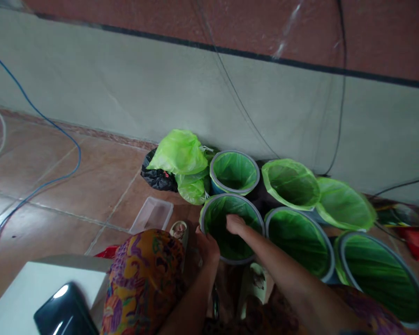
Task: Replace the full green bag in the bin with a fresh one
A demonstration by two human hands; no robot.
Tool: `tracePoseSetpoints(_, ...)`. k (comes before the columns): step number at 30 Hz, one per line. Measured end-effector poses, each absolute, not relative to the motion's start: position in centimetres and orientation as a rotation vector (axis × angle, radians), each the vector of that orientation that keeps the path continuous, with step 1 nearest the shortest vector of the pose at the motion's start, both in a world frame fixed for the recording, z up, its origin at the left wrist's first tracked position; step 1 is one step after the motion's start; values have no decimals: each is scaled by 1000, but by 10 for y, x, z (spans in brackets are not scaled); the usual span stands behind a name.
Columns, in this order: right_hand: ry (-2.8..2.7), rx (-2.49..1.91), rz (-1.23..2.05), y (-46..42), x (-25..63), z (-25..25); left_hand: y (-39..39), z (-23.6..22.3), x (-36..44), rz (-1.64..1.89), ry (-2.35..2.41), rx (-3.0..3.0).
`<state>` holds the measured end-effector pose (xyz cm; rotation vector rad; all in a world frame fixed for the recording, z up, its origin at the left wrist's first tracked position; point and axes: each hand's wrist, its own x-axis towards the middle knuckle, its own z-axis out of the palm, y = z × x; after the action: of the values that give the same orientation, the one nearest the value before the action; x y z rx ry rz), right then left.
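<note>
Several small bins lined with green plastic bags stand on the tiled floor by the wall. My right hand (234, 224) reaches down inside the nearest bin (209, 208), its fingers against the green liner (237, 246). My left hand (206, 245) grips that bin's near rim on the left side. Whether the right hand's fingers pinch the liner is hidden by the bin's depth and the blur. My knee in patterned orange cloth (145, 274) is at the lower left.
Other lined bins (234, 171) (290, 182) (300, 239) (380, 274) crowd to the right. Filled green bags (179, 153) and a black bag (157, 177) lie by the wall. A clear plastic tray (152, 215), blue cable (38, 186), white box (24, 293) with dark phone (64, 311).
</note>
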<state>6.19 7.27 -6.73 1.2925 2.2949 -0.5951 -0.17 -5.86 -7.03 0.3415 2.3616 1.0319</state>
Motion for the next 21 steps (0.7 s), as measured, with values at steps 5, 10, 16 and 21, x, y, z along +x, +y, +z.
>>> tracePoseSetpoints(5,2496,1328,-462,92,34,-73,-56,-63,-3,972,2400,350)
tracePoseSetpoints(10,2273,1312,-470,87,34,-96,-57,-63,-4,930,2373,400)
tracePoseSetpoints(16,2315,1177,-544,80,37,-85,-56,-66,-4,954,2336,352)
tracePoseSetpoints(21,2372,1005,-711,56,24,-77,-54,-68,-3,962,2356,347)
